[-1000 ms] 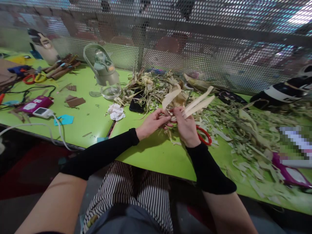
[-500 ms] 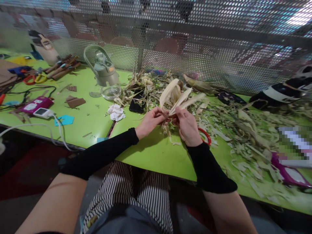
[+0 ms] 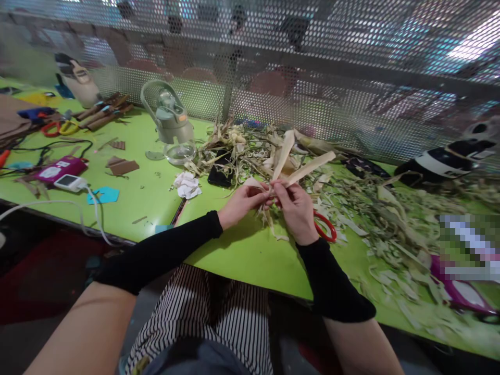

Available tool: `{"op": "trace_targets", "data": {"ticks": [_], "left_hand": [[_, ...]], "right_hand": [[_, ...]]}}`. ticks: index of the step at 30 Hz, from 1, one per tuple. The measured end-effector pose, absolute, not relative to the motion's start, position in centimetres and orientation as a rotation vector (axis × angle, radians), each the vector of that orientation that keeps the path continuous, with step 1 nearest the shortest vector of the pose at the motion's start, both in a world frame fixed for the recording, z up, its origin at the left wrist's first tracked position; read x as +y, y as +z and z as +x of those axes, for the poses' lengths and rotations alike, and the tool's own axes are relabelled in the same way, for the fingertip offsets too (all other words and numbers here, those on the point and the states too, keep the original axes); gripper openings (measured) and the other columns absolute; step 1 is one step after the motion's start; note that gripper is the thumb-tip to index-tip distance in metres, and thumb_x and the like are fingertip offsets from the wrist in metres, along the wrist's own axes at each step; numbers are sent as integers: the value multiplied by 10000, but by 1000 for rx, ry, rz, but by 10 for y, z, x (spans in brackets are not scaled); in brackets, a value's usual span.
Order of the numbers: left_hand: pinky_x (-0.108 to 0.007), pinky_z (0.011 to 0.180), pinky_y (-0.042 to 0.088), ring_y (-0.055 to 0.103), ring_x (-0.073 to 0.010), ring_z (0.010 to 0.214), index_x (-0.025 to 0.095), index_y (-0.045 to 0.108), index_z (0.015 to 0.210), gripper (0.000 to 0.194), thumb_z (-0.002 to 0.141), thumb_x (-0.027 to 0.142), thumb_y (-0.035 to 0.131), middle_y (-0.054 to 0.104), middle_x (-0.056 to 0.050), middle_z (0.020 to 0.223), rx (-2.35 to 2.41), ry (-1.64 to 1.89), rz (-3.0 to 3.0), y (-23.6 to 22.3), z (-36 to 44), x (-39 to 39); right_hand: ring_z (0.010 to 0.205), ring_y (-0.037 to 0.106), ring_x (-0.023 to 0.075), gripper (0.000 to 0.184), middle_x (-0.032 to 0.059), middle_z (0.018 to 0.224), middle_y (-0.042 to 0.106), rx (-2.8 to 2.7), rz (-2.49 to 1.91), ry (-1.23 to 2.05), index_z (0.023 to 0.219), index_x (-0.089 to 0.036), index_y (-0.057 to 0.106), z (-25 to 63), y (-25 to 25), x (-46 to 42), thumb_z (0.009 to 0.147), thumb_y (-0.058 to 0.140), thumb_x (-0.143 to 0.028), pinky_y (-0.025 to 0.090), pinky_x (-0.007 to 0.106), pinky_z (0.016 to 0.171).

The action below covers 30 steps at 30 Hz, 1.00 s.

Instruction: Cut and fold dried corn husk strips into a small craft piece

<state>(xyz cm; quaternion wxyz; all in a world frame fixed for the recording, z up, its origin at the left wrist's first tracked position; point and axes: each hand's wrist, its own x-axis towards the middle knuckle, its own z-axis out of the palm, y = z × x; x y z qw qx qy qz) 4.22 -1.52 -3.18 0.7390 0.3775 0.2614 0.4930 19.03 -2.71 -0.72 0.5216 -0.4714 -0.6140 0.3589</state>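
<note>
A bunch of pale corn husks (image 3: 284, 153) is pinched between both hands above the front part of the green table (image 3: 250, 255). My left hand (image 3: 242, 204) is closed round the lower end of the husks from the left. From the right, my right hand (image 3: 296, 208) grips the husks close to the left fingertips; the two hands nearly touch. Long strips spread up and to the right, and thin shreds dangle below. Where the fingertips meet, the folds are hidden. Scissors with a red handle (image 3: 326, 225) lie beside my right wrist, their blades out of sight.
Loose husk scraps (image 3: 390, 224) cover the right side and the back. A green-lidded bottle (image 3: 172, 125), a black phone-like object (image 3: 221, 169) and crumpled tissue (image 3: 187, 185) stand or lie to the left. A purple power strip (image 3: 60, 169) has white cables. Perforated metal mesh (image 3: 265, 99) closes the back.
The husk strips have spread apart, one now upright and another pointing right. My fingers have shifted slightly at the base, and both hands still hold the bunch. The view has tilted a little.
</note>
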Motion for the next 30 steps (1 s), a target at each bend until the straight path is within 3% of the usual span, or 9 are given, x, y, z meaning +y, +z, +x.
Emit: {"op": "trace_targets", "data": {"ticks": [4, 9, 14, 19, 23, 26, 30], "left_hand": [[-280, 779, 548, 692, -115, 748, 126, 657, 926, 153, 865, 187, 783, 717, -9, 788, 609, 1088, 911, -32, 43, -19], [-315, 888, 563, 686, -107, 782, 123, 720, 964, 53, 922, 131, 689, 746, -30, 870, 653, 1006, 945, -24, 43, -24], [-313, 915, 574, 689, -100, 777, 130, 676, 912, 52, 928, 82, 667, 705, -6, 815, 780, 1208, 760, -18, 40, -20], [-278, 843, 551, 665, -94, 722, 131, 654, 909, 45, 921, 93, 673, 681, 9, 766, 859, 1251, 808, -20, 35, -10], [-238, 722, 488, 602, -79, 648, 121, 650, 884, 49, 895, 85, 681, 645, 27, 698, 883, 1259, 949, -23, 34, -6], [-234, 680, 464, 591, -80, 632, 122, 656, 867, 49, 894, 86, 674, 633, 28, 684, 860, 1231, 1010, -26, 35, -6], [-243, 713, 491, 610, -85, 668, 126, 676, 867, 41, 881, 135, 714, 651, 19, 726, 805, 1188, 1040, -32, 35, -4]], "right_hand": [[513, 514, 113, 413, -23, 632, 596, -1435, -1240, 829, 854, -201, 721, 196, -11, -21, 835, 772, -611, 436, 253, 457], [532, 561, 118, 429, -15, 694, 656, -1341, -1282, 959, 950, -211, 722, 198, -11, -21, 813, 792, -612, 464, 249, 475], [518, 473, 81, 476, -27, 649, 610, -1277, -1262, 958, 791, -188, 681, 196, -11, -20, 763, 819, -643, 377, 215, 456], [508, 461, 69, 567, -25, 608, 590, -1297, -1241, 1165, 702, -184, 658, 194, -10, -21, 711, 826, -725, 365, 206, 461], [480, 464, 90, 658, 14, 613, 630, -1506, -1347, 1195, 728, -179, 693, 195, -8, -24, 786, 681, -834, 349, 245, 446], [516, 500, 122, 558, 16, 676, 654, -1635, -1368, 940, 809, -201, 708, 197, -7, -25, 853, 678, -756, 391, 275, 477], [672, 618, 181, 294, 26, 798, 703, -1782, -1239, 697, 922, -234, 715, 198, -7, -24, 916, 697, -528, 503, 311, 615]]}}
